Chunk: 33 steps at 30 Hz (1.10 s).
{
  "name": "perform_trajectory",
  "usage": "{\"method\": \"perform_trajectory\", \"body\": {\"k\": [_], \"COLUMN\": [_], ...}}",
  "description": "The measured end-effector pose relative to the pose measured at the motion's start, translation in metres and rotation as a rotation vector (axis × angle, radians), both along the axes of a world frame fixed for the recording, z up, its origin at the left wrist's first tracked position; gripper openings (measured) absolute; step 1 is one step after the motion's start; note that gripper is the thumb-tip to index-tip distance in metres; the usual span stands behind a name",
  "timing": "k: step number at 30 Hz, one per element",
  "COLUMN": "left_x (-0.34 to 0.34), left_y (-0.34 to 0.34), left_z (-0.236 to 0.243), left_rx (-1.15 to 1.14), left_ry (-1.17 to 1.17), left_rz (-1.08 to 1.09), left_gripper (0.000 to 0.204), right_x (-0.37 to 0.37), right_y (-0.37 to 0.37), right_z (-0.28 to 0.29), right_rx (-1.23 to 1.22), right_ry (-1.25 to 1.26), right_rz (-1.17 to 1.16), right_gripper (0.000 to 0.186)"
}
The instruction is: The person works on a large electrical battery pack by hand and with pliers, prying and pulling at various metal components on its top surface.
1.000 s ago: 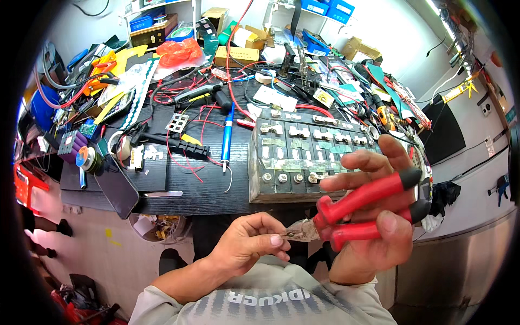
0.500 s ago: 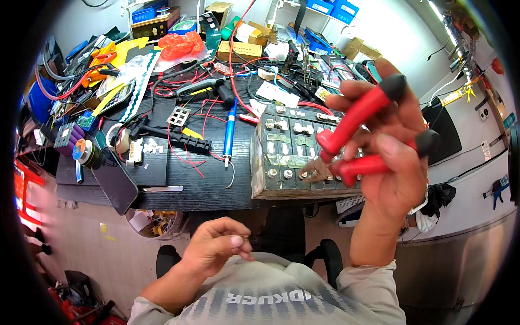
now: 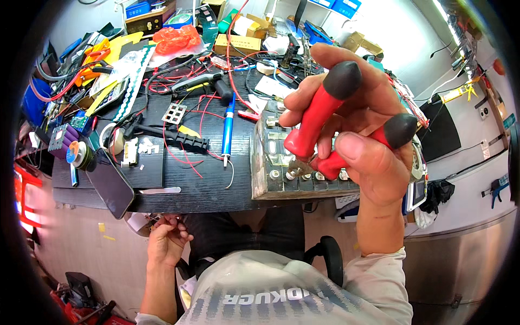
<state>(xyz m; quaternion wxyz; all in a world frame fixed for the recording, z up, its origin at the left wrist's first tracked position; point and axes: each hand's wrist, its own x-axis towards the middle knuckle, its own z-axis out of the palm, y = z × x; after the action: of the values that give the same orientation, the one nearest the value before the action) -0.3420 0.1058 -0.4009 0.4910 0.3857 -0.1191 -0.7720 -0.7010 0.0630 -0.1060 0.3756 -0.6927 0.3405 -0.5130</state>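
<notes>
My right hand (image 3: 379,165) is wrapped round red-handled pliers (image 3: 313,122) with black handle ends. The pliers' handles are spread, and their jaws point down at the near row of terminals on a block of battery cells (image 3: 262,185). Whether the jaws touch a terminal is hard to make out. Below the table edge, my left hand (image 3: 167,246) has its fingers curled together beside a waste bin (image 3: 136,223). Anything pinched in those fingers is too small to tell.
A phone (image 3: 110,187), tweezers (image 3: 160,190) and a blue pen-shaped tool (image 3: 228,132) lie on the black table (image 3: 208,189). A solder spool (image 3: 78,154) stands at the left. Tangled wires and boxes crowd the back. A chair armrest (image 3: 327,257) is by my right side.
My left hand has moved left and forward, from before my body to beside the bin. My right hand, with the pliers, has shifted slightly left over the battery block.
</notes>
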Motion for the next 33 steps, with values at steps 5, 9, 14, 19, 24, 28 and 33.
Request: {"method": "perform_trajectory", "body": {"k": [5, 9, 14, 19, 24, 28, 33], "left_x": [-0.004, -0.007, -0.006, -0.006, -0.007, 0.001, 0.036], "left_y": [-0.006, -0.008, -0.009, -0.010, -0.011, -0.007, -0.014], "left_z": [-0.008, -0.013, -0.017, -0.021, -0.028, -0.039, -0.069], "left_rx": [0.057, 0.097, 0.116, 0.137, 0.178, 0.200, 0.057], "left_ry": [-0.015, -0.019, -0.008, -0.021, -0.017, -0.038, -0.041], "left_rz": [0.012, 0.009, 0.053, 0.066, 0.060, 0.146, 0.117], "left_gripper": [0.004, 0.004, 0.002, 0.001, 0.004, 0.006, 0.012], "right_x": [-0.004, -0.010, -0.017, -0.020, -0.035, -0.039, -0.034], "right_y": [-0.001, -0.002, -0.001, 0.008, 0.019, 0.018, 0.049], "right_z": [-0.001, -0.008, -0.013, -0.011, 0.000, -0.001, -0.016], "right_rx": [0.006, -0.088, -0.095, -0.059, -0.151, -0.086, -0.222], "right_ry": [0.008, -0.024, -0.077, -0.092, -0.113, -0.114, -0.220], "right_rz": [0.047, 0.143, 0.187, 0.225, 0.138, 0.146, 0.118], "right_gripper": [0.083, 0.081, 0.079, 0.081, 0.085, 0.084, 0.082]}}
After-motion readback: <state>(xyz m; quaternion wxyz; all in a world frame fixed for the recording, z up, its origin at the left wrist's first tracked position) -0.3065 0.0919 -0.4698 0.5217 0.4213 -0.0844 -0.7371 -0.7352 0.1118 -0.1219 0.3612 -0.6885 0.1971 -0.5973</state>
